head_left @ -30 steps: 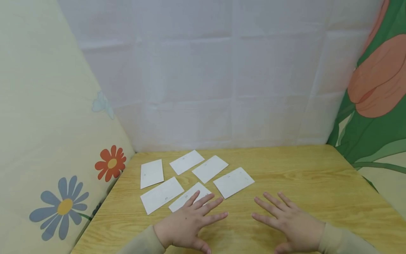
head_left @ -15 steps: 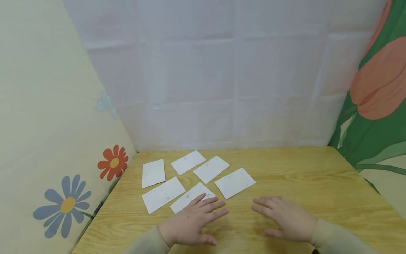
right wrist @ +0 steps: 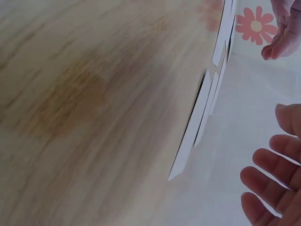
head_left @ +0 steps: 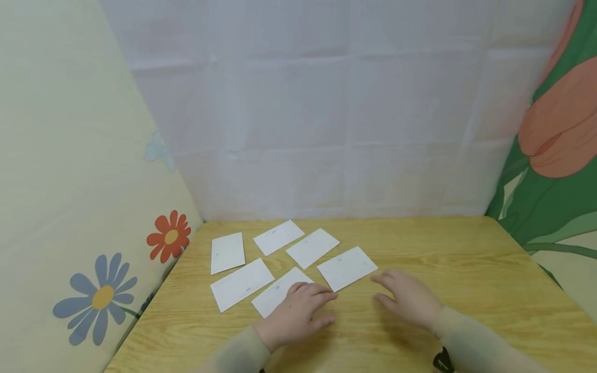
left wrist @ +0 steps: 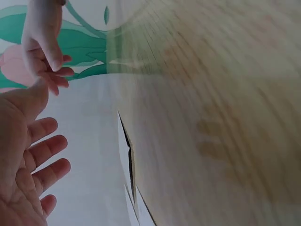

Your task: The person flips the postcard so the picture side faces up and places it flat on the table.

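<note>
Several white rectangular cards with tiny dark marks lie apart on the wooden table [head_left: 466, 269], left of its middle. My left hand [head_left: 298, 317] hovers over the near card [head_left: 276, 296], covering its right part in the head view. To the right, my right hand [head_left: 410, 299] is raised close to the rightmost card [head_left: 347, 268]. Both hands hold nothing, their fingers loosely bent. In the left wrist view the left palm [left wrist: 19, 160] is off the tabletop, and the right wrist view shows the right fingers [right wrist: 268, 181] likewise raised.
A pale creased cloth [head_left: 345, 114] hangs behind the table's far edge. Flower-printed panels stand at the left [head_left: 84, 171] and right [head_left: 555, 207] sides. A dark wrist strap [head_left: 443, 360] shows under the right sleeve.
Both hands' spread fingers have drawn together and bent slightly. My right hand has moved forward, nearer the rightmost card, while the left has shifted a little forward. The cards lie as before.
</note>
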Available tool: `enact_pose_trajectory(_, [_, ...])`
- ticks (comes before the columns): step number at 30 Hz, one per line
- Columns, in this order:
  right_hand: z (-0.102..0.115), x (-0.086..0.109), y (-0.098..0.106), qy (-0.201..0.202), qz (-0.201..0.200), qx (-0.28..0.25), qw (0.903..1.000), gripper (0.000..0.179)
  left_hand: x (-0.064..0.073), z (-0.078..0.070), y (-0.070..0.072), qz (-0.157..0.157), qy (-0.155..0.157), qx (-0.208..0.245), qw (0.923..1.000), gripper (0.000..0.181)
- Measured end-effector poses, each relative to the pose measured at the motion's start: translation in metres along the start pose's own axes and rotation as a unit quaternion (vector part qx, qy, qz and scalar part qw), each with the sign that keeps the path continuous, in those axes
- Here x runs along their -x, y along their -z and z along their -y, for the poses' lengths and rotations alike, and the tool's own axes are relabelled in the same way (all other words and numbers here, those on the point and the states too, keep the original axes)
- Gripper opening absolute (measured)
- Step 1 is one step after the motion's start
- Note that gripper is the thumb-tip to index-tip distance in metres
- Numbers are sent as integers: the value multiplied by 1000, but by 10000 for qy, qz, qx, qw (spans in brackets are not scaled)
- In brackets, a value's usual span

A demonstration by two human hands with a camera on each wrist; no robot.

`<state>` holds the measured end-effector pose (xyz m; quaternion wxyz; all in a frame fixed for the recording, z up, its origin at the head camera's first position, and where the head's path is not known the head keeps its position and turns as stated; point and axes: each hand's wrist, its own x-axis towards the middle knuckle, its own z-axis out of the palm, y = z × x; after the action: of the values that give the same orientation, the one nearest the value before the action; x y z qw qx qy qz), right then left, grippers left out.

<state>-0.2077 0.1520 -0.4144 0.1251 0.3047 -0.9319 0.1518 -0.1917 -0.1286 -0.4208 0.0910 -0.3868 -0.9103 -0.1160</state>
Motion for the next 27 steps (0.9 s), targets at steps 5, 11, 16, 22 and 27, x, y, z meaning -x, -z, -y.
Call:
enact_pose_trajectory(5, [-4,-11,-8,-687,147,-316,9970,37,-11,-3,-9,17,486,226,9986,43])
enact_pose_trajectory(11, [-14,-20,-19,-1349,351,-623,9883,37,-21,-2,-17,293,998,282,9942,43])
enact_pose_trajectory(16, [-22,-27,-25,-1590,413,-845,9828,37,-27,-3,-24,457,1324,335,9896,46])
enact_pose_trajectory(22, [-30,-34,-34,-1551,353,-824,9838,39,-33,-3,-32,633,1588,304,9848,54])
enact_pose_trajectory(27, [-36,-38,-42,-1535,659,-761,9830,51,-36,-4,-35,860,1594,367,9828,60])
